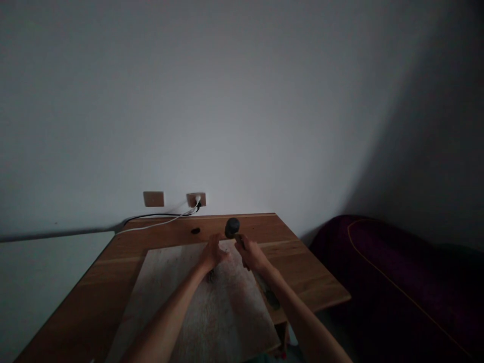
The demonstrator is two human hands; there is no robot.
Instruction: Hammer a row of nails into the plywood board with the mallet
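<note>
My right hand (251, 253) is wrapped round the handle of a mallet with a dark, rounded head (232, 227), raised over the far right corner of a pale board (212, 312). Left of it, my left hand (213, 253) is bent low over the same board, thumb and fingers curved towards each other. A tiny light thing (227, 250) shows at the thumb tip; it is too small and dim to name. Partly behind my left wrist lies a small dark clump (210, 276) on the board.
The board rests on a wooden table (310, 277) against a wall. A dark object (272, 299) lies beside the board, near my right forearm. White and black cables (151, 227) run to a wall socket (196, 199). A white panel (49, 282) stands left, a purple covered piece (378, 272) right.
</note>
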